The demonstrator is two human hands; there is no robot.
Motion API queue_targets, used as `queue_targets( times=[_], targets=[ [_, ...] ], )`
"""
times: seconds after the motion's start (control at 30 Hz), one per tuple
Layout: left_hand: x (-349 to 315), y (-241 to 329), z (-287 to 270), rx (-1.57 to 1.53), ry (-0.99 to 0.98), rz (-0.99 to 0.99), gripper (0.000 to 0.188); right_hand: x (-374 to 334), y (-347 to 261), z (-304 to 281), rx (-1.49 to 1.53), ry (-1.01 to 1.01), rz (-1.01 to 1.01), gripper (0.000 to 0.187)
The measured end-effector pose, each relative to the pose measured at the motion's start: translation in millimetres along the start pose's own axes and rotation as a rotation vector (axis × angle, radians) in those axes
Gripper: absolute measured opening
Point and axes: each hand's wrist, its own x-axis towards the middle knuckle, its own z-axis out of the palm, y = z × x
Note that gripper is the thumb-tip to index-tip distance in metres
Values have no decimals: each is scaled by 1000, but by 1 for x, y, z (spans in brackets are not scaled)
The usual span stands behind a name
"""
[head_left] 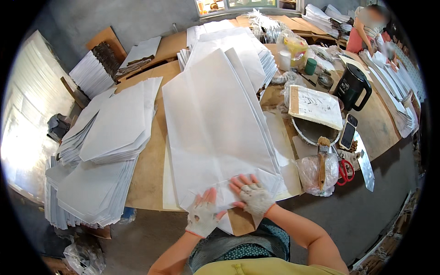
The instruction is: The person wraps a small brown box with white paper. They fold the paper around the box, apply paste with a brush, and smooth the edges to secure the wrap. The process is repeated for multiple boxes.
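The large white paper sheet (211,128) lies on top of a pile at the near edge of the tabletop (145,185), straight in front of the person at work. Both hands are on its near end in pale fingerless gloves: the left hand (205,213) at the bottom edge, the right hand (252,196) beside it and a little farther in. Neither grip is clenched; the fingers lie extended against the paper.

Over on the left I see stacks of cut white paper (117,123). To the right, a wooden-handled brush (321,169) lies across a clear plastic bag (306,172), with red-handled scissors (345,173) just beside it. Beyond them a pale slab (316,106) rests over a bowl (303,133), near a phone (349,132) and a black kettle (350,87). At the far right, another person (366,30) is by more stacked paper (389,87).
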Motion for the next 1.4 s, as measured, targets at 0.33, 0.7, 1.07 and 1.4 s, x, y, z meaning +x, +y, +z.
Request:
queue_targets(
  times=[0.33, 0.7, 1.07, 1.4],
  targets=[
    [8, 24, 16, 134, 256, 254, 56, 4, 76, -19, 337, 510, 681, 52],
    [42, -101, -162, -1292, 1165, -557, 37, -13, 82, -21, 558, 596, 673, 18],
    [63, -307, -170, -1353, 1623, -873, 44, -19, 73, -38, 868, 338, 912, 25],
    [53, -146, -18, -1292, 206, -584, 55, 31, 48, -40, 1127, 1141, 850, 21]
  ],
)
